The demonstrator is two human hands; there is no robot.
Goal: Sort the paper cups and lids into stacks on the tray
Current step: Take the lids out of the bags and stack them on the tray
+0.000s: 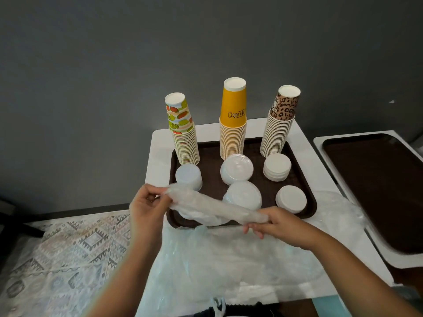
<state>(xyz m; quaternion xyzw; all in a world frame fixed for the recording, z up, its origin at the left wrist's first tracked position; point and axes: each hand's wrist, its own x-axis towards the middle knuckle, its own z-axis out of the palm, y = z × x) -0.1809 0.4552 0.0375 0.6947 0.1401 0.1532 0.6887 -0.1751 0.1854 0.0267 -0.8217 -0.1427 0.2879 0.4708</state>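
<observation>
**Plastic sleeve held over the tray's near edge**

A crumpled clear plastic sleeve (212, 205) is stretched between two hands: its far-left end is pinched by the left hand (146, 208), its near-right end by the right hand (278, 225). On the brown tray (304, 179), three upturned cup stacks are lined along the far side: fruit-patterned (184, 136), yellow (233, 124) and leopard-print (279, 126). Stacks of lids (237, 170) are set nearer. The tray is carried by a white desk (158, 154).

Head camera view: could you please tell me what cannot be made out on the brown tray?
- Near-left tray corner: covered by the clear plastic bag both hands hold.
- White lids under the bag: count unreadable.
- Second brown tray: cut off by the right edge.
</observation>
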